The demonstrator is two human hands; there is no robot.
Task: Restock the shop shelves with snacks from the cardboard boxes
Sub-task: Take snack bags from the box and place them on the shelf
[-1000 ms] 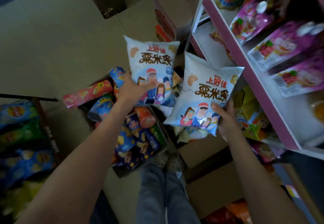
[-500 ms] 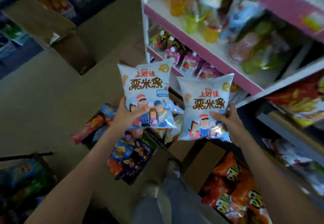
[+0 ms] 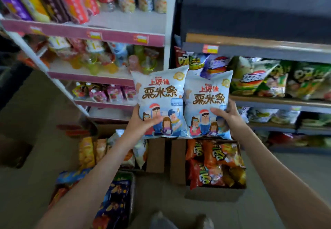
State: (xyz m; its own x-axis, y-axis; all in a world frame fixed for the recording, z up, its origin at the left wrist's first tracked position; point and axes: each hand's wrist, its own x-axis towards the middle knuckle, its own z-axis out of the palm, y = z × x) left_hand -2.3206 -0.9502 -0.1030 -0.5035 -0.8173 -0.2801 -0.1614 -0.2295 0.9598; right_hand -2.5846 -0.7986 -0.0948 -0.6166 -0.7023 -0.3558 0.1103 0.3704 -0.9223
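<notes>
Backdrop: shop shelves (image 3: 268, 101) sitting part-stocked.
Left hand (image 3: 141, 123): gripping snack bag (image 3: 157, 92).
Right hand (image 3: 229, 116): gripping second bag (image 3: 209, 96).
Cardboard boxes (image 3: 177, 159): sitting full.

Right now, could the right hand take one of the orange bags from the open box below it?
Probably not yet: the right hand grips a white snack bag, so it is full. The orange bags lie uncovered in the cardboard box.

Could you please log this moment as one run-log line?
left hand: grips left corn-stick bag | right hand: grips right corn-stick bag | bags: upright, adjacent | shelved: not yet
</notes>
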